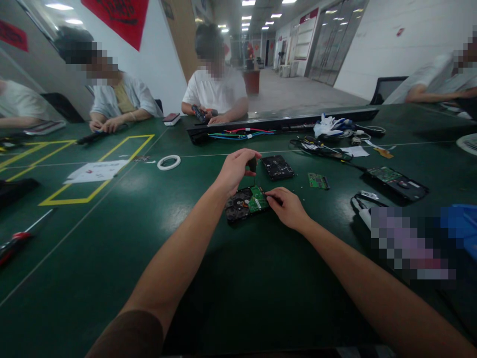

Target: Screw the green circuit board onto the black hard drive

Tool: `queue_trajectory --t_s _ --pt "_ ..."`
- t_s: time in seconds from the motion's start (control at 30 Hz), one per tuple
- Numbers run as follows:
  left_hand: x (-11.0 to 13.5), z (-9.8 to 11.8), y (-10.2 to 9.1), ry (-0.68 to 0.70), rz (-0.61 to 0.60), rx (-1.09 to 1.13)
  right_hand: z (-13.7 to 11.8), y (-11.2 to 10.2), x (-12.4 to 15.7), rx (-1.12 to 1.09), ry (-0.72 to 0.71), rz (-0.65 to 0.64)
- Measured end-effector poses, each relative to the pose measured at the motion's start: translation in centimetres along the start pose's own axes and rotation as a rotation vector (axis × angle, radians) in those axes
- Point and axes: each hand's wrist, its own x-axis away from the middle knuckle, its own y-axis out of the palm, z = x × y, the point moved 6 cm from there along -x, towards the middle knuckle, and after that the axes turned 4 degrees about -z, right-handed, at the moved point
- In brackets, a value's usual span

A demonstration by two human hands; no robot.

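A hard drive point(238, 208) with a green circuit board point(258, 200) on its upper side lies between my hands. My left hand point(237, 171) is closed around the dark handle of a small screwdriver point(252, 165), held upright. Its thin shaft points down at the board; whether the tip touches a screw is too small to tell. The thumb and fingers of my right hand point(286, 205) are closed at the drive's right edge, gripping it. Just behind sits a second black hard drive point(278, 167), with a loose green circuit board point(318, 181) to its right.
Another hard drive point(397, 184) lies at the right, near cables point(320, 149) and white gloves point(330, 127). A white tape roll point(169, 162) and paper point(97, 171) are to the left. A red-handled screwdriver point(17, 243) is far left. A long black trough with wires point(283, 125) crosses the back; other people sit beyond.
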Motion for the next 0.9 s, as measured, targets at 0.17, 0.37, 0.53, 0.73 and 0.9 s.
queue_trajectory --t_s 0.17,0.37,0.53,0.73,0.9 --pt "0.14 -0.02 0.20 -0.018 -0.021 0.018 0.07 -0.02 0.01 -0.001 0.005 0.001" --pt "0.31 -0.12 0.57 -0.071 -0.013 0.136 0.10 0.06 -0.05 0.007 0.003 -0.001" --pt "0.22 -0.04 0.85 -0.063 -0.026 0.177 -0.08 0.04 0.01 0.013 0.006 0.011" --pt "-0.03 -0.31 0.60 -0.039 -0.042 0.182 -0.27 0.12 0.07 0.019 0.004 0.013" --pt "-0.05 -0.41 0.48 -0.069 -0.027 0.191 -0.34 0.10 -0.01 0.022 -0.013 0.018"
